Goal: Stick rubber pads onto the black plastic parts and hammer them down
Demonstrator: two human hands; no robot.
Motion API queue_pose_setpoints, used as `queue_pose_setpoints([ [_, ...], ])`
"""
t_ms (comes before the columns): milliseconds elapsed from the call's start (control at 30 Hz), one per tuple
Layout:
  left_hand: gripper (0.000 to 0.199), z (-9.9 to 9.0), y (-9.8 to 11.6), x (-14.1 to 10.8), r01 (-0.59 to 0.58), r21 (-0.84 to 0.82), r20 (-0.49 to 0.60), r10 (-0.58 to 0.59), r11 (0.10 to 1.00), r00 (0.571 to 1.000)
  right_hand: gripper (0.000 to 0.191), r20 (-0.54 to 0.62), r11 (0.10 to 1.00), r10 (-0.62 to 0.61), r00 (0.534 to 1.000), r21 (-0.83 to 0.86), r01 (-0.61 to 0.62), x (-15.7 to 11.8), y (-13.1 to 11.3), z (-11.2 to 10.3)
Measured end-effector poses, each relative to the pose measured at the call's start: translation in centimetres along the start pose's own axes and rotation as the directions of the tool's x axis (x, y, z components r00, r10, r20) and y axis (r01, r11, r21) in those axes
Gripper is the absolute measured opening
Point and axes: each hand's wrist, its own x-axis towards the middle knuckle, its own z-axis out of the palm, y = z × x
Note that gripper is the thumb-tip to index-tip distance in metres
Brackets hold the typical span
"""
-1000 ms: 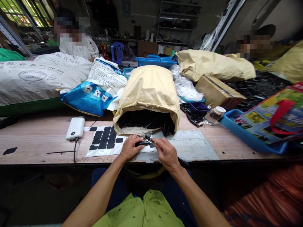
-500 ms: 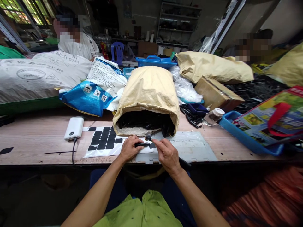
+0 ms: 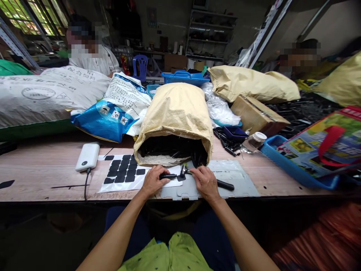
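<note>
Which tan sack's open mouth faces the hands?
The middle tan sack: black parts show in its gaping mouth, while the two tan sacks farther right show no opening.

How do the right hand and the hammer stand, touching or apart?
Touching. The head view shows it: the right hand wraps around the hammer, which sticks out past both sides of the fist.

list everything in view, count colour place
tool: 1, black handle, front centre
rod: 1, black, front centre
sacks: 3, tan, centre and right
large sack: 1, white, left
bag: 1, blue and white, left
power bank: 1, white, left
pads: many, black, on white sheet
jar: 1, clear, right
box: 1, brown, right
trays: several, blue, right and back
chair: 1, purple, back
people: 2, one in white, back
left hand: 1, on rod
right hand: 1, on tool
</note>
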Motion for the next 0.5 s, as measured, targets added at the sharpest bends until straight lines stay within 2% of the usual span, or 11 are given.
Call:
queue_pose_setpoints([
  [100,0.018,-0.7,1.1,-0.6,-0.031,-0.053,-0.015,0.03,0.998,0.999,0.027,0.006,1.0,0.003,1.0,-0.028,-0.003,-0.2,-0.1,0.3],
  [167,0.021,-1.2,2.5,-2.0,-0.066,-0.146,-0.006,0.065,0.987,0.998,0.026,0.019,1.0,0.007,1.0,-0.028,-0.006,-0.1,-0.2,0.2],
  [233,0.026,-1.0,3.9,-4.5,-0.064,-0.264,0.112,0.096,0.962,0.989,0.025,0.033,0.999,0.014,0.999,-0.035,-0.013,-0.1,-0.3,0.1],
  [267,0.028,-0.6,4.3,-6.0,-0.034,-0.308,0.216,0.105,0.951,0.971,0.025,0.038,0.999,0.016,0.999,-0.042,-0.015,0.0,-0.3,0.0],
  [333,0.029,1.2,4.3,-8.9,0.047,-0.312,0.41,0.09,0.949,0.907,0.024,0.045,0.998,0.021,0.999,-0.057,-0.018,0.0,-0.3,0.0],
  [367,0.029,2.4,3.8,-10.1,0.096,-0.259,0.45,0.032,0.961,0.893,0.024,0.048,0.998,0.023,0.999,-0.062,-0.02,0.0,-0.3,-0.1],
  [433,0.032,5.3,2.0,-11.7,0.237,-0.071,0.406,-0.189,0.969,0.894,0.024,0.05,0.998,0.025,0.998,-0.063,-0.022,0.0,-0.4,-0.1],
  [467,0.034,6.6,1.0,-12.0,0.345,0.023,0.361,-0.33,0.938,0.872,0.024,0.049,0.998,0.027,0.998,-0.059,-0.024,0.0,-0.4,-0.1],
  [500,0.036,7.9,-0.1,-12.0,0.448,0.109,0.31,-0.458,0.887,0.833,0.024,0.047,0.998,0.028,0.999,-0.054,-0.025,0.0,-0.4,-0.1],
])
